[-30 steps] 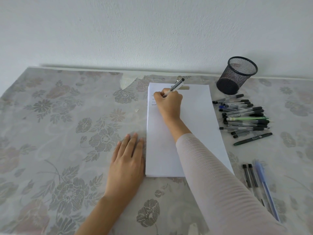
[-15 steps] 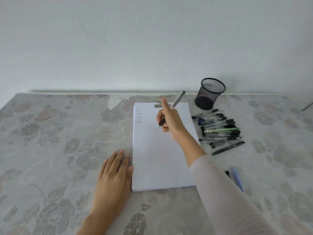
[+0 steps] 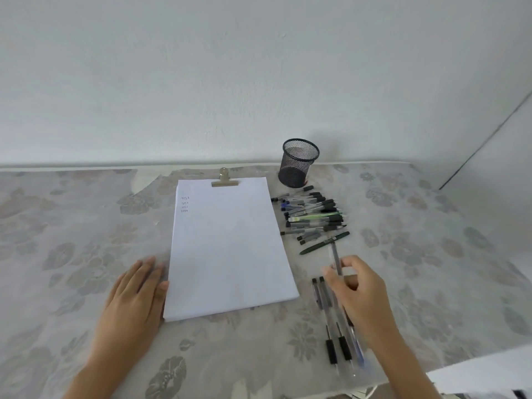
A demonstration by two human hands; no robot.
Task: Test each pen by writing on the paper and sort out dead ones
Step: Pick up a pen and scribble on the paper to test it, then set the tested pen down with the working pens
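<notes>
- Now we are looking down on the bench point(image 3: 72, 226) under a pale flowered cloth.
- The paper point(image 3: 230, 254) is lying in its middle, a white sheaf running away from us.
- We are resting our left hand point(image 3: 135, 298) flat on the cloth, fingers straight and released, one fingertip touching the paper's near left edge.
- We are grasping a grey pen point(image 3: 334, 254) in our right hand point(image 3: 359, 295), thumb and fingers pinching its barrel, right of the paper and above a short row of pens point(image 3: 331, 349) lying near us.
- A pile of pens point(image 3: 313, 214) is lying just right of the paper's far half, a dark green pen point(image 3: 324, 243) sitting at its near side.
- A black mesh cup point(image 3: 299, 168) is standing upright beyond the pile.
- A brass clip point(image 3: 225, 182) is gripping the paper's far edge.
- A few small written lines point(image 3: 184, 203) are showing near its far left corner.
</notes>
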